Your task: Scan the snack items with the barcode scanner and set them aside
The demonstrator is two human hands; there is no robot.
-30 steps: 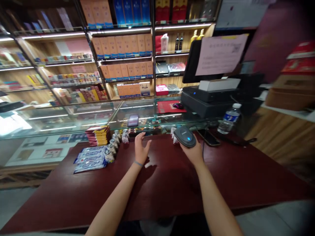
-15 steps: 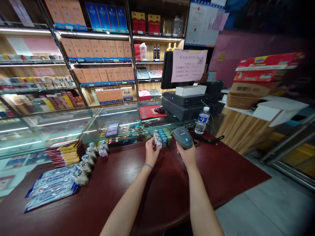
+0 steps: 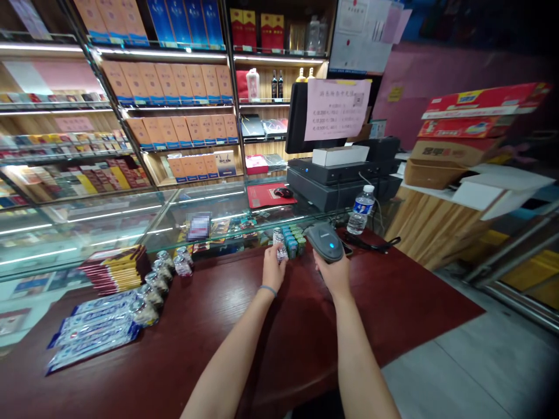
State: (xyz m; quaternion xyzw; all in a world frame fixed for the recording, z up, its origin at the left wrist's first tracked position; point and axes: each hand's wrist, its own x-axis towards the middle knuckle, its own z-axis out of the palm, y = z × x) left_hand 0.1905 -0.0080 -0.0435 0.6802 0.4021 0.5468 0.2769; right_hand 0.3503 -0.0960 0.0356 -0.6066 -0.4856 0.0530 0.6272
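My left hand [image 3: 274, 266] is down at the far edge of the tabletop [image 3: 209, 355], its fingers drawn in narrow around a small silver-capped jar [image 3: 281, 252]. That jar is the near one of a short row; another silver-capped jar [image 3: 277, 233] stands just behind it. My fingers hide part of the near one, so I cannot tell how firm my grip is or which way its label faces.

My right hand [image 3: 335, 274] is wrapped around the handle of a grey scanner [image 3: 325, 241], with a blue light showing on top. I hold it above the tabletop, its head pointing away from me, near the jar but apart from it.

I judge the step in hand to be taking hold of this one jar while the scanner waits ready beside it. Bringing the two together would call for a small, straight lift with the left hand, then a turn of the wrist until the label meets the scanner's front. The right hand would need only a slight tilt.

Room is tight: blue containers [image 3: 289, 241] and green containers [image 3: 300, 237] stand just to the right of the jar, so a sideways drag could knock them over. The water bottle [image 3: 361, 210], beyond the scanner, seems safely out of the way.
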